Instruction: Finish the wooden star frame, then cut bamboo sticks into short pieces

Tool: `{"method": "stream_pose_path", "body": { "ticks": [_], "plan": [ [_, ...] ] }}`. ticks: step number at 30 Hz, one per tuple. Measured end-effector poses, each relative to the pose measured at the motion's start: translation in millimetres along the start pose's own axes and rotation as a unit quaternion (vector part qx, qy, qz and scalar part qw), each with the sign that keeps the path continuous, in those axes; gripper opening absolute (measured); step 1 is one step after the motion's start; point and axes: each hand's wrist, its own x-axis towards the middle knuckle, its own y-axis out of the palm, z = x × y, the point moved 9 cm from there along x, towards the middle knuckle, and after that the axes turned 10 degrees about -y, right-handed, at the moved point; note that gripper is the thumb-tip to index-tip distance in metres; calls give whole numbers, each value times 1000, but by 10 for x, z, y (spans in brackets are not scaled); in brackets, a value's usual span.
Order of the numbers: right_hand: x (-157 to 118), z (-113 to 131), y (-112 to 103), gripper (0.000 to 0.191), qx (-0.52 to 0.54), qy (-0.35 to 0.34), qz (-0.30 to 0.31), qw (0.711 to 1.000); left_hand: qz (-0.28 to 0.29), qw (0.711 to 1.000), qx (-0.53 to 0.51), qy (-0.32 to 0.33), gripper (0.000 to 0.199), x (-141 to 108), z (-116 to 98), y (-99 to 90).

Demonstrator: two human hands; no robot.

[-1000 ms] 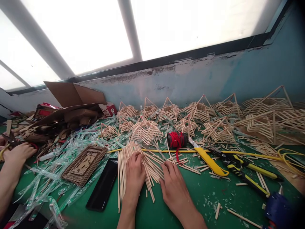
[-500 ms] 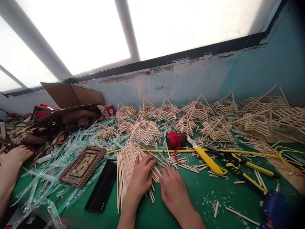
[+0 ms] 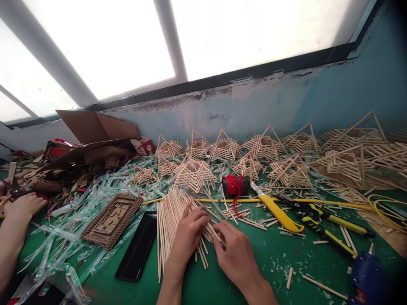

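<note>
Many thin wooden sticks [image 3: 168, 224] lie fanned out on the green table [image 3: 203, 288]. My left hand [image 3: 190, 231] rests over the right part of this pile, its fingers spread across the sticks. Just right of it, my right hand [image 3: 233, 245] has its thumb and fingers curled together around the end of a wooden stick at the pile's right edge. Beyond my hands stands a layered stick star [image 3: 194, 173]. A black spool with red thread [image 3: 235, 185] lies behind my right hand.
At right are a yellow-handled knife [image 3: 280, 214], pliers [image 3: 330, 237] and a blue glue gun [image 3: 367, 273]. A black phone [image 3: 136, 248], cardboard frame [image 3: 112, 220] and plastic wrappers [image 3: 57, 241] lie left. Another person's hand [image 3: 25, 205] holds scissors at far left.
My right hand has lifted and curled its fingers more around a stick. My left hand has barely shifted. The other person's hands and scissors have moved at far left.
</note>
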Motion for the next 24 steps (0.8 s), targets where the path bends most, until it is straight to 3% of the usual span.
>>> {"method": "stream_pose_path", "body": {
  "ticks": [5,9,15,24],
  "plan": [
    [6,65,-200,31,155,-4,-56,986,-94,995,-2,41,33,-34,-26,-204],
    [-18,82,-244,38,227,-25,-85,970,-145,988,-25,45,36,-47,-49,-333],
    [-25,108,-218,39,253,-31,-93,963,-106,993,-32,37,50,-27,-29,-241],
    [-65,-65,-235,41,239,29,-132,962,-107,992,-23,60,61,-28,-64,-246]
  ]
}}
